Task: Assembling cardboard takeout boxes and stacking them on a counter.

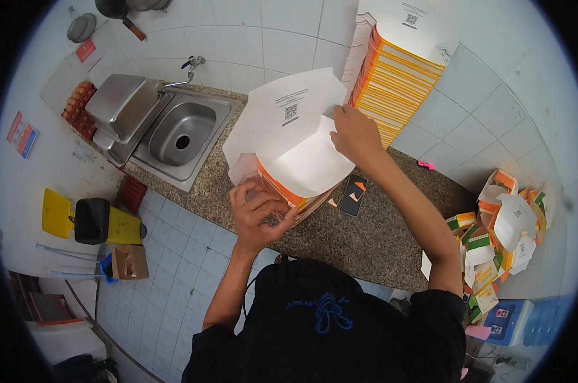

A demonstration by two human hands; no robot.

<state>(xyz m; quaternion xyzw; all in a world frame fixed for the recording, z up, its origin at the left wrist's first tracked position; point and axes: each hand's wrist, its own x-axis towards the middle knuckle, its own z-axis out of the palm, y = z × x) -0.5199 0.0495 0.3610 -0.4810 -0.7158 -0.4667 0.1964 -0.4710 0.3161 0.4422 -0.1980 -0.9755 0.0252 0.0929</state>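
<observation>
A paper takeaway box (pixel 308 159), white inside and orange outside, is in front of me over the granite counter with its printed lid flap standing up. My left hand (pixel 258 214) grips its near left side, fingers curled against the orange wall. At the far right corner, my right hand (pixel 356 137) pinches the box edge between thumb and fingers. More paper edges show under the box; whether these are further boxes I cannot tell. Right behind my right hand rises a tall stack of nested boxes (pixel 397 80) with orange and yellow edges.
On the granite counter (pixel 365 249) lie a dark phone (pixel 353 195) and a pink item (pixel 425 165). A steel sink (pixel 180 134) with a tap (pixel 192 62) is at left, beside egg trays (pixel 79 105). Heaped folded boxes (pixel 487 246) stand at right; a yellow bin (pixel 123 226) is on the floor.
</observation>
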